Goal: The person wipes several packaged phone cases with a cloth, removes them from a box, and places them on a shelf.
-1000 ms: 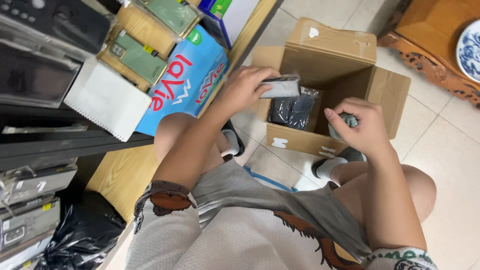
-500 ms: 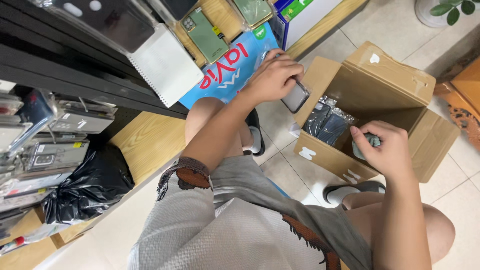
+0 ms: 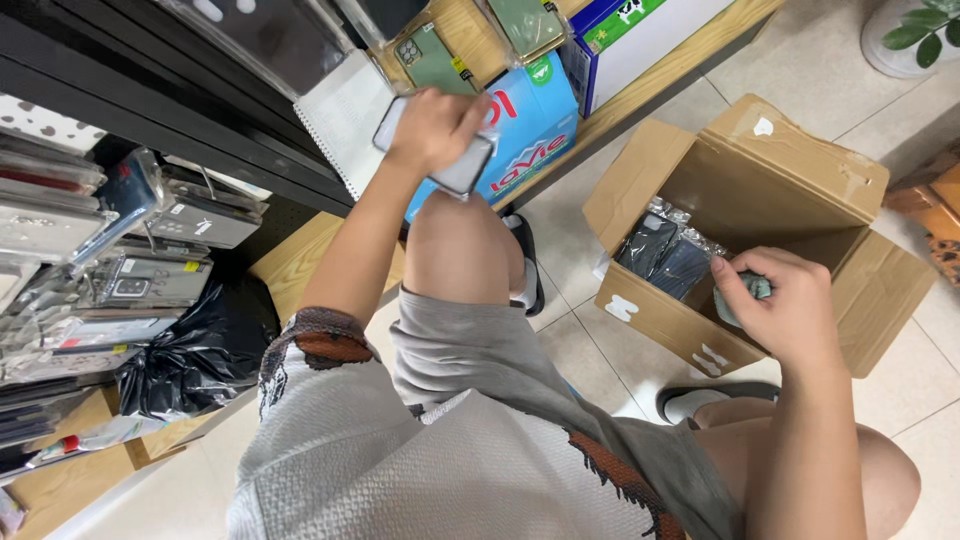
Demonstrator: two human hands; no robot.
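Pale floor tiles [image 3: 790, 60] lie under everything, and a wooden shelf board [image 3: 300, 255] runs along the dark rack on one side.

The left hand [image 3: 432, 125] is up near the rack. Its fingers are wrapped around a flat phone case in a clear wrapper [image 3: 462, 172], holding it tight by the edges. The case hangs in the air just above the person's bare knee [image 3: 462, 250] and in front of a blue box [image 3: 535, 120] that leans on the shelf.

The right hand [image 3: 785, 310] is down at the open cardboard box [image 3: 800, 170] on the floor. Its fingers are pinched on a small grey-green case [image 3: 752, 290], right at the box's front wall. More dark cases in shiny bags [image 3: 668, 262] stand inside the box, just beside that hand.

Green cases [image 3: 430, 62] sit above the blue box, with a white notebook [image 3: 345, 115] next to them. Lots of wrapped cases [image 3: 120, 260] hang on the rack. A black plastic bag [image 3: 195, 350] lies below them. A green plant in a white pot [image 3: 915, 35] stands in the far corner. The person wears grey shorts [image 3: 480, 350] and a black sandal [image 3: 528, 265].
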